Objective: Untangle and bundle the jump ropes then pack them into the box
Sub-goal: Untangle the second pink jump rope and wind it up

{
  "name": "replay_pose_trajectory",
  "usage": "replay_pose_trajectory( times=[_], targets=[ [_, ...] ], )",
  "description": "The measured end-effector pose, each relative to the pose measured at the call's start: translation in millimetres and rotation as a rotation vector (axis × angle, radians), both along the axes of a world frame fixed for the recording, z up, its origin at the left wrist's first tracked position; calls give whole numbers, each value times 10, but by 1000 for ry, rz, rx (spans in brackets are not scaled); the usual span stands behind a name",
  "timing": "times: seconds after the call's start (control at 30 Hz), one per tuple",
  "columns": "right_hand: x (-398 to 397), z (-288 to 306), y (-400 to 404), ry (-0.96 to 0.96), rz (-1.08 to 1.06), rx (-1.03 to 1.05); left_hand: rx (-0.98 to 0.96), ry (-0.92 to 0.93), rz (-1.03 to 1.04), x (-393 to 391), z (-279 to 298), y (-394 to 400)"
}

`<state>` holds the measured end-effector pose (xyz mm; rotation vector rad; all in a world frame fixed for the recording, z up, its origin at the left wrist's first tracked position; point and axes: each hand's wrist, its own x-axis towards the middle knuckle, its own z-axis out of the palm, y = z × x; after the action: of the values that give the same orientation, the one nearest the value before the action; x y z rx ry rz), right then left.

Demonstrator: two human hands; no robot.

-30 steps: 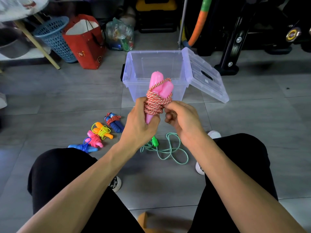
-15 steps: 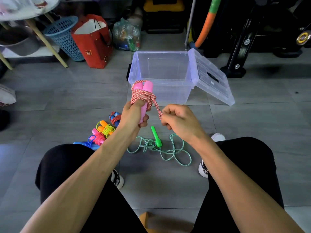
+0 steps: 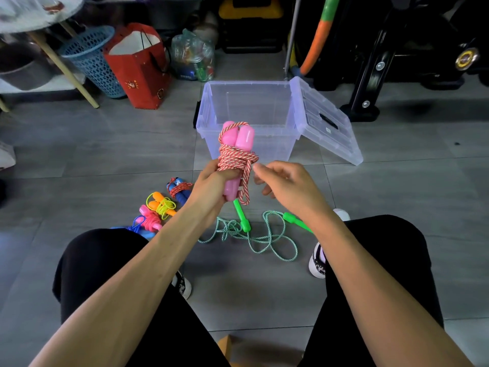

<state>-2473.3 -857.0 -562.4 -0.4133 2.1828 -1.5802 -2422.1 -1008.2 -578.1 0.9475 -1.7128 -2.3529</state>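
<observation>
A: Jump rope, pink-handled (image 3: pixel 238 157): where is it located?

B: In front of the clear box (image 3: pixel 251 120), raised above the floor. The left hand (image 3: pixel 211 186) grips both pink handles, held upright side by side. Red-and-white cord is wound round the handles above that hand's fingers, and one loop of cord hangs down beside the handles.

A: State of the right hand (image 3: pixel 285 186)?

B: Just beside the bundle, fingers loosely curled and holding nothing. Whether a fingertip touches the cord cannot be told.

A: Status of the box?

B: Standing on the grey tiled floor, nothing visible inside. Its lid (image 3: pixel 325 120) leans against the right wall.

A: Other ropes?

B: A green rope (image 3: pixel 254 234) lies loose and tangled on the floor between the knees, both green handles showing. To the left lie four bundled ropes: blue handles with red cord (image 3: pixel 178 189), orange handles with yellow cord (image 3: pixel 161 205), pink (image 3: pixel 149 218), and blue (image 3: pixel 137 227), the last partly hidden behind the left knee.
</observation>
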Motion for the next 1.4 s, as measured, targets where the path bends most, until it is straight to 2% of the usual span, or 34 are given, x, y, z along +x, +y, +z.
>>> replay_pose_trajectory(
  times=[0.1, 0.2, 0.3, 0.47, 0.63, 0.73, 0.87, 1.07, 1.17, 1.27, 1.4],
  targets=[
    [-64, -32, 13, -23, -96, -21, 14, 22, -55, 24, 19, -8],
    [-79, -77, 5, 48, -77, -2, -11, 45, -138, 63, 54, 12],
    [-37, -88, 3, 201, -61, 42, -25, 36, -187, 109, 62, 23],
    [-22, -78, 48, 524, -23, 96, -20, 43, -143, 134, 52, 8],
    [18, -116, 60, 721, 122, 205, 10, 62, -130, 145, 66, 14],
    [25, -143, 27, 837, 119, 177, 38, 70, -141, 154, 82, 21],
    [-9, -131, 1, 769, 72, 7, 55, 92, -149, 185, 101, 32],
    [-3, -45, -14, 432, -142, -200, -16, 120, -164, 192, 111, 12],
    [20, -26, -21, 356, -214, -251, -35, 118, -165, 195, 88, 47],
    [46, -19, -24, 439, -235, -228, -56, 119, -143, 204, 80, 86],
    [14, -118, -25, 768, -180, -29, -39, 125, -105, 209, 95, 119]
  ],
)
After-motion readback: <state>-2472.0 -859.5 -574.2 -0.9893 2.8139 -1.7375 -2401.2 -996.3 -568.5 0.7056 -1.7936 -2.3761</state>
